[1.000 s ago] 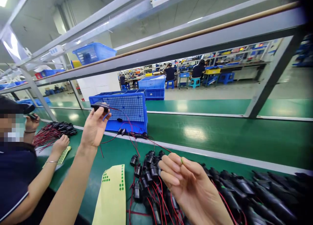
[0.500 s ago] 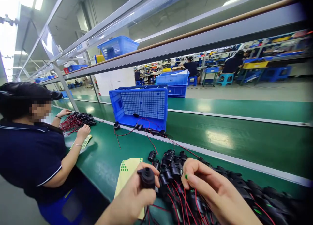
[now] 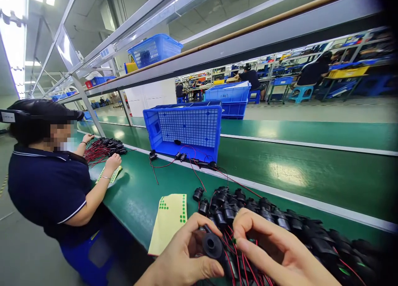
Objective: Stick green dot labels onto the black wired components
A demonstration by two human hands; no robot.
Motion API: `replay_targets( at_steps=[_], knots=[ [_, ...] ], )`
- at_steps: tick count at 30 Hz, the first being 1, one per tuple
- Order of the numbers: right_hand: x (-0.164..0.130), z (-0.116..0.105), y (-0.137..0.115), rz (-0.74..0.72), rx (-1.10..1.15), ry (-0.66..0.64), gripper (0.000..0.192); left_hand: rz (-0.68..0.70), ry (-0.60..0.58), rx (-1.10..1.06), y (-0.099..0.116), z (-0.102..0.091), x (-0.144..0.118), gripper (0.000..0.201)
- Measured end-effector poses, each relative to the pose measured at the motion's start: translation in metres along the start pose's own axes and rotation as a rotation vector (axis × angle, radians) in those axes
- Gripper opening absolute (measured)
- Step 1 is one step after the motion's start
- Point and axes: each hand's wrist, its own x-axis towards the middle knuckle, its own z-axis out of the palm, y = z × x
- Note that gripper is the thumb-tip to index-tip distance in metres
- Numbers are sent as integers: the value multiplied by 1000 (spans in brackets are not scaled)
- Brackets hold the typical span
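Note:
My left hand (image 3: 183, 255) is closed around a small black cylindrical part (image 3: 212, 245), whose round end with a central hole faces me. Close beside it on the right, my right hand (image 3: 270, 246) pinches a small green dot sticker (image 3: 234, 240) between thumb and forefinger. Beneath and behind both hands lies a heap of similar black parts (image 3: 230, 211) with thin red and black wires. A pale yellow sticker sheet (image 3: 166, 224) with several green dots rests on the green bench left of my hands.
A blue crate (image 3: 183, 130) stands on its side at the back, with a few wired black parts (image 3: 180, 156) before it. At left, a co-worker (image 3: 46, 174) handles another wired pile (image 3: 104, 148) beside a dotted sheet (image 3: 110, 175). A shelf rail (image 3: 217, 56) crosses overhead.
My left hand has moved right, nearer my right hand, and turned the black part so its holed end shows. More of the sticker sheet is visible. The view has shifted slightly.

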Motion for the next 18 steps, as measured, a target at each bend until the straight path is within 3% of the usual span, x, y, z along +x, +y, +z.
replay_targets(
  at_steps=[3,8,13,18],
  knots=[
    [2,-1,0,6,12,-14,32,-44,-17,-56,4,-1,-3,67],
    [3,3,-1,-18,-50,-39,30,-20,-32,47,-1,-4,-9,49],
    [0,6,-2,-76,-100,-61,24,49,-30,123,-5,-2,-5,58],
    [0,13,-9,-147,-91,-40,18,7,-8,183,-6,2,-3,57]
  ],
)
